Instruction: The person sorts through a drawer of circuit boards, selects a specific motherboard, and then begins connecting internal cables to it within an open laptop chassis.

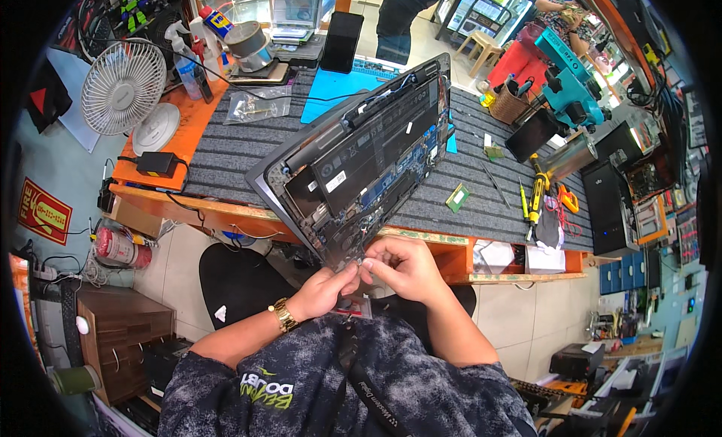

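Note:
A laptop (pixel 361 166) with its bottom cover off stands tilted over the bench's near edge, its insides facing me. Its black battery (pixel 376 155) and blue circuit board (pixel 402 165) show. My left hand (pixel 325 292), wearing a gold watch, is closed in a pinch just below the laptop's lower corner. Right beside it, my right hand (pixel 408 270) pinches with thumb and forefinger, the two sets of fingertips nearly touching. What lies between the fingertips is too small to make out.
Right on the ribbed grey mat lie a small green circuit board (pixel 457 197), tweezers (pixel 496 183), a yellow screwdriver (pixel 538 189) and an orange multimeter (pixel 568 198). A teal microscope (pixel 568 83) stands behind. A black phone (pixel 342 42) and a white fan (pixel 122 87) are at the left. An open drawer (pixel 519 268) juts out.

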The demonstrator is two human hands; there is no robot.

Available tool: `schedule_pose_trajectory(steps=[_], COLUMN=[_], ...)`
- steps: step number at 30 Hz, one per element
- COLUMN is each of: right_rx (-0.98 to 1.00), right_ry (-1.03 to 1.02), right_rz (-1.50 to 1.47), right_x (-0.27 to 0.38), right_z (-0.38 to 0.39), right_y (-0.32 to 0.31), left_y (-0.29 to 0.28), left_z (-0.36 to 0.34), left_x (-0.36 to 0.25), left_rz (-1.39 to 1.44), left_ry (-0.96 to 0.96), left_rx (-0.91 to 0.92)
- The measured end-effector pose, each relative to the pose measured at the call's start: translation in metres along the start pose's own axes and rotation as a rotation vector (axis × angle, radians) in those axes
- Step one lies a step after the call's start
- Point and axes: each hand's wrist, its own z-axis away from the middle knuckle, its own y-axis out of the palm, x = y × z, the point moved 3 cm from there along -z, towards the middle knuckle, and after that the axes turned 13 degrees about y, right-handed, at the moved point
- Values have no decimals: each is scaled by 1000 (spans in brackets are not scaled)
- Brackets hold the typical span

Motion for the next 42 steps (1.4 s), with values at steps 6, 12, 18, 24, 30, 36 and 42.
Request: schedule_pose_trajectory(steps=[6, 12, 18, 24, 30, 36, 42], right_rx=[18, 34, 59, 57, 37, 47, 29], right_ry=[1, 13, 41, 91, 106, 162, 91], right_rz=[-32, -11, -53, -99, -80, -94, -3], right_x=[-1, -4, -5, -6, -10, -17, -7], right_z=[1, 0, 2, 1, 1, 0, -1], right_y=[1, 1, 3, 8, 8, 6, 2], left_y=[1, 2, 1, 0, 1, 4, 6], left_z=[-1, -1, -1, -2, -2, -4, -4], left_x=[1, -3, 2, 5, 12, 11, 8], left_rz=[43, 90, 123, 133, 224, 213, 176], left_ry=[11, 20, 20, 26, 36, 39, 8], left_rx=[-24, -35, -36, -20, -45, -24, -48])
